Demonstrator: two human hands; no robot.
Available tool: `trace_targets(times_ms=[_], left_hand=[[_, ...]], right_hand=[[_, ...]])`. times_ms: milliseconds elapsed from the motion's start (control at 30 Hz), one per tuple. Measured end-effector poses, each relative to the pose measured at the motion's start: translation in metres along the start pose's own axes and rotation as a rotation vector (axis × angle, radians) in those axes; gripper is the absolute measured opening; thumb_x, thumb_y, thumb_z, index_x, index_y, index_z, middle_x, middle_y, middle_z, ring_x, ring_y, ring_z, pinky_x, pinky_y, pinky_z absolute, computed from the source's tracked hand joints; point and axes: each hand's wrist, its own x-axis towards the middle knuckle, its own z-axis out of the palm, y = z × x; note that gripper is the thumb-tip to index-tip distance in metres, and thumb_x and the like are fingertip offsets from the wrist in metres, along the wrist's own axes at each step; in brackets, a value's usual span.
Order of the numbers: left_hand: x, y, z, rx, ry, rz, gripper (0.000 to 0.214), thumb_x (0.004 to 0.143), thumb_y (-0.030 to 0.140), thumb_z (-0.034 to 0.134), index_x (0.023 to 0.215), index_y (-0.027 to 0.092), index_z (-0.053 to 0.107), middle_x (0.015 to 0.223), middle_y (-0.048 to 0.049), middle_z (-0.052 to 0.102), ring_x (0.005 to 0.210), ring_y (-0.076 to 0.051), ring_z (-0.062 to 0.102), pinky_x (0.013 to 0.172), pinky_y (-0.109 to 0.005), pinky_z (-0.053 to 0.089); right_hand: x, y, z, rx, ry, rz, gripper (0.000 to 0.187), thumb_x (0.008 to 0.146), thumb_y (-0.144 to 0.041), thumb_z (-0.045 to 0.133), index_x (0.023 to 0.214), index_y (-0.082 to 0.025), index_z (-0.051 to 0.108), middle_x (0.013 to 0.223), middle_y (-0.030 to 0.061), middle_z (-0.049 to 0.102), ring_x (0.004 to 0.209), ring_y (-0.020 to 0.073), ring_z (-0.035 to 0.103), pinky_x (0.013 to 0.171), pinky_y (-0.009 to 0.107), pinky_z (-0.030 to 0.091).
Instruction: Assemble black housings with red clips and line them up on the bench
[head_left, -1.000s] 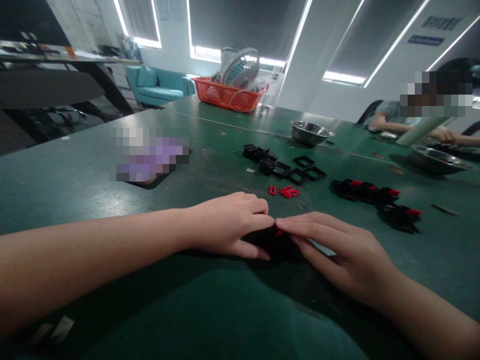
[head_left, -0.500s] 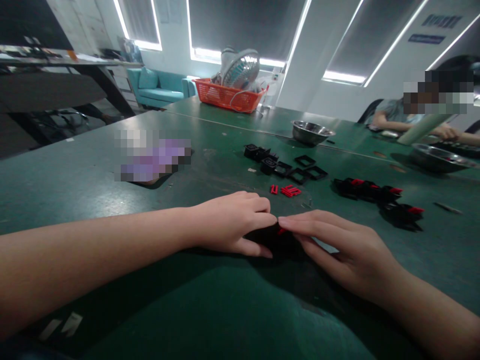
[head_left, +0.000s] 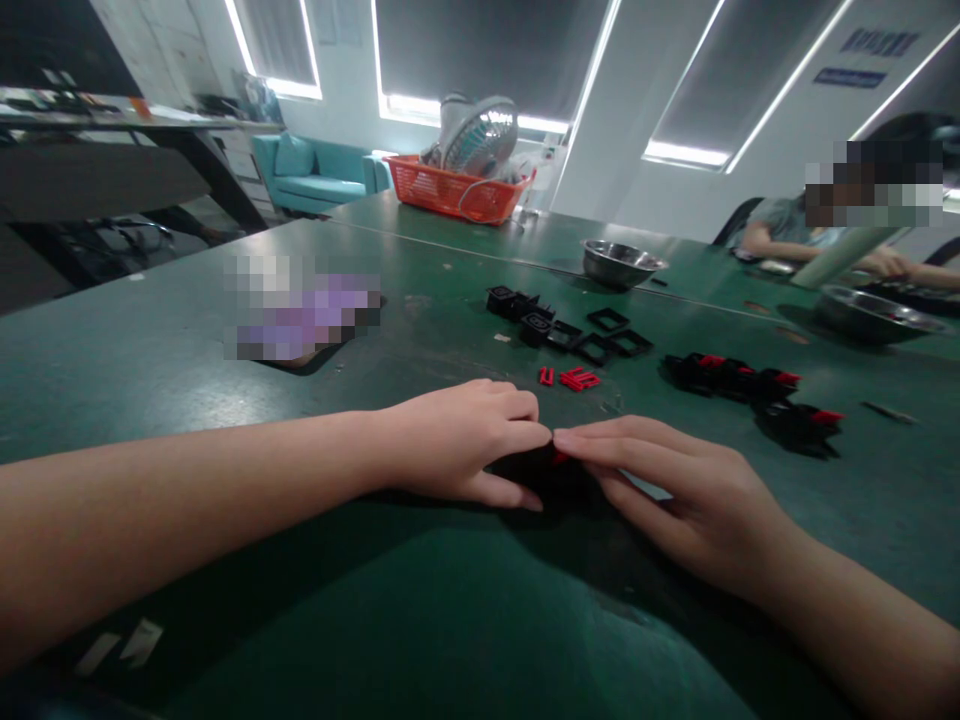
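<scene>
Dark green tabletop point(head_left: 420, 620), scuffed and marked, with a straight seam across the far part. Beyond, a room with pale walls, shaded windows point(head_left: 495, 60) and a teal sofa point(head_left: 322, 187). On the far part, an orange basket point(head_left: 454, 190); to the right, a seated person point(head_left: 784, 238) behind a metal bowl point(head_left: 862, 325). Near the middle of the tabletop's close side, between both hands, a small black piece point(head_left: 544, 472). Cannot tell long axis or facing, because of covering fingers and deep shadow. Dark all over where visible, except for a bright red strip point(head_left: 560, 457) beside the right fingertips. Left hand point(head_left: 457, 445) closed around the black piece, thumb on the near side. Right hand point(head_left: 675, 485) narrowed, fingertips at the red strip; cannot tell whether pinching or only pressing. Just beyond, loose red clips point(head_left: 580, 379) and black parts point(head_left: 535, 330).
</scene>
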Motion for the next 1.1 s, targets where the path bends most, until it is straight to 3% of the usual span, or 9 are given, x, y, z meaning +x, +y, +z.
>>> trace_targets(times_ms=[1100], left_hand=[[-0.0002, -0.0009, 0.0012, 0.004, 0.018, 0.013, 0.044, 0.088, 0.049, 0.061, 0.11, 0.011, 0.065, 0.105, -0.014, 0.064, 0.095, -0.026, 0.059, 0.086, -0.036, 0.047]], right_hand=[[-0.0003, -0.0005, -0.0015, -0.034, -0.032, -0.017, 0.03, 0.088, -0.009, 0.052, 0.113, -0.017, 0.067, 0.11, 0.0097, 0.073, 0.101, 0.0156, 0.069, 0.087, 0.025, 0.057]])
